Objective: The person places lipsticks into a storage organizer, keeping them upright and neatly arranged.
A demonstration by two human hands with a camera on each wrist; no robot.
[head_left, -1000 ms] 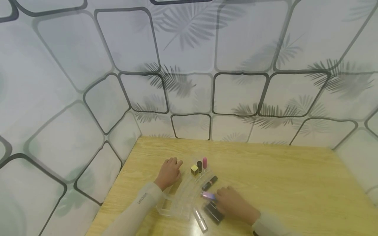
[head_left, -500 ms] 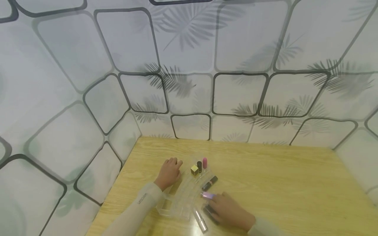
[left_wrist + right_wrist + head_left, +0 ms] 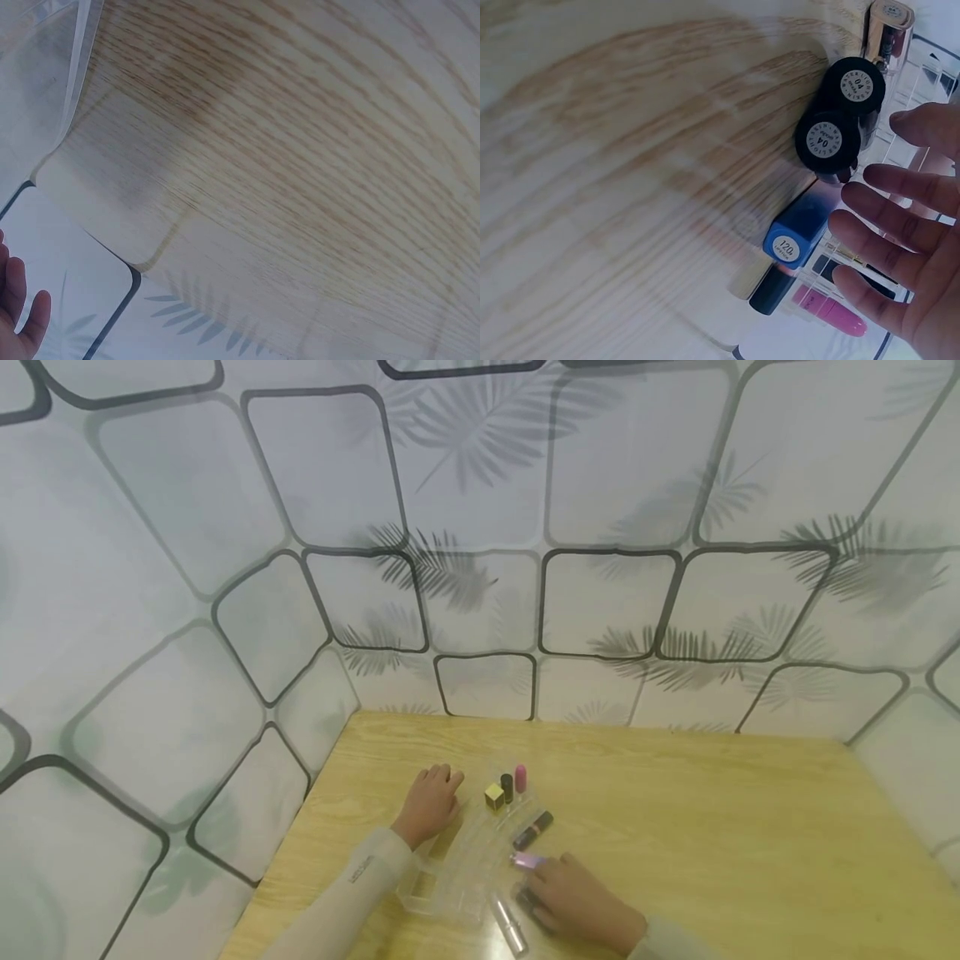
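Note:
A clear acrylic organizer (image 3: pixel 457 881) stands on the table, with my left hand (image 3: pixel 427 802) beside its left side. The left fingers look relaxed with nothing in them; whether they touch the organizer is unclear. My right hand (image 3: pixel 581 897) hovers at the black lipstick tubes (image 3: pixel 528 902) and partly hides them. In the right wrist view its fingers reach out, spread, beside two black tubes (image 3: pixel 829 142) labelled 04. Near it lie a blue-purple lipstick (image 3: pixel 527 860), a dark lipstick (image 3: pixel 533 830) and a silver lipstick (image 3: pixel 509 927).
At the organizer's far end stand a gold-topped box-shaped lipstick (image 3: pixel 494 797), a black tube (image 3: pixel 507 787) and a pink tube (image 3: pixel 521 778). The wooden table (image 3: pixel 712 827) extends right and back to a patterned wall covering (image 3: pixel 480 685).
My right hand has moved left and toward me, from beside the blue-purple lipstick to over the black tubes. The left hand and the lipsticks keep their places.

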